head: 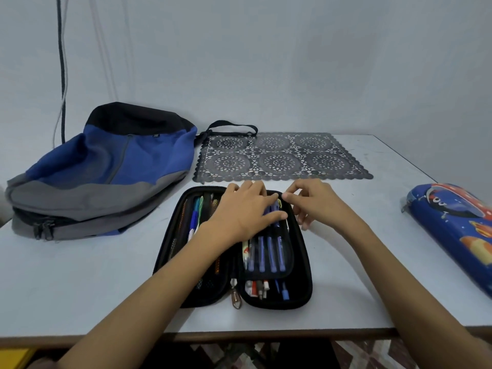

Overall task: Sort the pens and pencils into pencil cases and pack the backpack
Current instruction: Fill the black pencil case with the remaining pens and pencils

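Several pens [269,253] already sit in the open black pencil case [302,275] near the table's [106,288] front edge. The left hand [239,209] presses them, fingers together, while the right hand [316,203] pinches the case's far rim. Zipping it and loading the backpack [106,166] at the left edge seem to remain.

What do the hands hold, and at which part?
Left hand presses the blue pens' upper ends. Right hand pinches at the case's far rim; what, unclear.

Table [80,288] holds backpack [106,169], lace mat [279,158], black case [298,296] and blue case [458,235].
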Motion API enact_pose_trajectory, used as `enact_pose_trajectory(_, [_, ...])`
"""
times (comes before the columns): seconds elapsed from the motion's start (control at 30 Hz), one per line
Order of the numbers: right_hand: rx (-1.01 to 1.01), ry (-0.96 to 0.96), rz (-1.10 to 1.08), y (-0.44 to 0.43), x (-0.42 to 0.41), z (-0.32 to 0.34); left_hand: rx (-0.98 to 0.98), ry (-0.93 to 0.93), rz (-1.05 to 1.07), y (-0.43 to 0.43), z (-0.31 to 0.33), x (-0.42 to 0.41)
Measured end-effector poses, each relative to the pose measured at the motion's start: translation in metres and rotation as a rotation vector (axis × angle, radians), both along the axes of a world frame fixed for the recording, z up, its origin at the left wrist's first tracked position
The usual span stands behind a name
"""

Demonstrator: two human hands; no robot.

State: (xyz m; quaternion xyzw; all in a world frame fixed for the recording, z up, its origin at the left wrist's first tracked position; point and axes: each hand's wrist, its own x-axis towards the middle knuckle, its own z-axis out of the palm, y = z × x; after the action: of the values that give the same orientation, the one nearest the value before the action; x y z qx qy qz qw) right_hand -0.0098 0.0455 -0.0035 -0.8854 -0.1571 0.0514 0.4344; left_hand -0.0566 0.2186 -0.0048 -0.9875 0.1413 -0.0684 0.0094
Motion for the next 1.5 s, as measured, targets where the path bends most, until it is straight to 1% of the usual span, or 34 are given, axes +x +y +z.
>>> enact_pose_trajectory(0.03, [-0.015, -0.024, -0.004, 0.0, 0.001, -0.002, -0.036, 0.023, -0.006, 0.002, 0.001, -0.002])
enact_pose_trajectory(0.1, [-0.04, -0.073, -0.011, 0.0, 0.003, -0.005, -0.231, 0.072, 0.03, 0.014, 0.005, -0.005])
enact_pose_trajectory(0.17, [-0.054, -0.112, -0.014, 0.0, 0.005, -0.008, -0.427, 0.026, 0.142, 0.041, 0.008, -0.006])
enact_pose_trajectory(0.2, [-0.059, -0.119, -0.013, 0.001, 0.006, -0.009, -0.456, -0.004, 0.222, 0.059, 0.01, -0.004])
enact_pose_trajectory(0.23, [-0.065, -0.118, -0.012, 0.002, 0.008, -0.011, -0.441, -0.013, 0.308, 0.077, 0.011, -0.005])
enact_pose_trajectory(0.3, [-0.079, -0.111, -0.014, 0.005, 0.012, -0.015, -0.405, 0.042, 0.442, 0.107, 0.012, -0.007])
enact_pose_trajectory(0.33, [-0.086, -0.117, -0.024, 0.006, 0.014, -0.017, -0.43, 0.088, 0.481, 0.116, 0.011, -0.008])
enact_pose_trajectory(0.4, [-0.146, -0.192, -0.065, 0.006, 0.017, -0.019, -0.582, 0.187, 0.518, 0.124, 0.01, -0.013])
enact_pose_trajectory(0.47, [-0.293, -0.294, -0.088, 0.003, 0.018, -0.017, -0.742, 0.275, 0.544, 0.129, 0.01, -0.017])
enact_pose_trajectory(0.5, [-0.339, -0.315, -0.074, 0.002, 0.018, -0.017, -0.765, 0.31, 0.554, 0.132, 0.01, -0.019])
enact_pose_trajectory(0.6, [-0.389, -0.324, 0.007, -0.001, 0.022, -0.02, -0.7, 0.37, 0.564, 0.134, 0.014, -0.019])
enact_pose_trajectory(0.67, [-0.429, -0.327, 0.046, 0.0, 0.023, -0.022, -0.665, 0.344, 0.57, 0.132, 0.016, -0.015])
enact_pose_trajectory(0.73, [-0.405, -0.321, 0.053, 0.0, 0.024, -0.022, -0.624, 0.31, 0.566, 0.126, 0.018, -0.009])
enact_pose_trajectory(0.8, [-0.273, -0.275, 0.016, -0.001, 0.024, -0.02, -0.572, 0.262, 0.547, 0.121, 0.018, 0.002])
enact_pose_trajectory(0.87, [-0.139, -0.22, -0.024, -0.003, 0.024, -0.018, -0.457, 0.208, 0.524, 0.114, 0.019, 0.015])
enact_pose_trajectory(0.9, [-0.117, -0.208, -0.023, -0.004, 0.023, -0.017, -0.392, 0.175, 0.505, 0.108, 0.019, 0.022])
enact_pose_trajectory(0.97, [-0.139, -0.208, -0.01, -0.007, 0.024, -0.016, -0.298, 0.114, 0.451, 0.094, 0.019, 0.035])
enact_pose_trajectory(1.07, [-0.179, -0.188, -0.065, -0.011, 0.022, -0.01, -0.187, 0.023, 0.401, 0.071, 0.021, 0.053])
enact_pose_trajectory(1.13, [-0.172, -0.128, -0.083, -0.015, 0.02, -0.005, -0.11, -0.031, 0.371, 0.058, 0.024, 0.064])
enact_pose_trajectory(1.2, [-0.139, -0.007, -0.051, -0.017, 0.017, 0.001, -0.043, -0.098, 0.328, 0.047, 0.027, 0.073])
enact_pose_trajectory(1.27, [-0.069, 0.12, -0.018, -0.016, 0.014, 0.003, -0.019, -0.174, 0.282, 0.037, 0.035, 0.079])
enact_pose_trajectory(1.37, [0.027, 0.241, 0.016, -0.016, 0.01, 0.006, -0.011, -0.31, 0.173, 0.026, 0.045, 0.082])
enact_pose_trajectory(1.5, [0.09, 0.301, 0.004, -0.017, 0.006, 0.007, -0.108, -0.489, 0.0, 0.021, 0.048, 0.069])
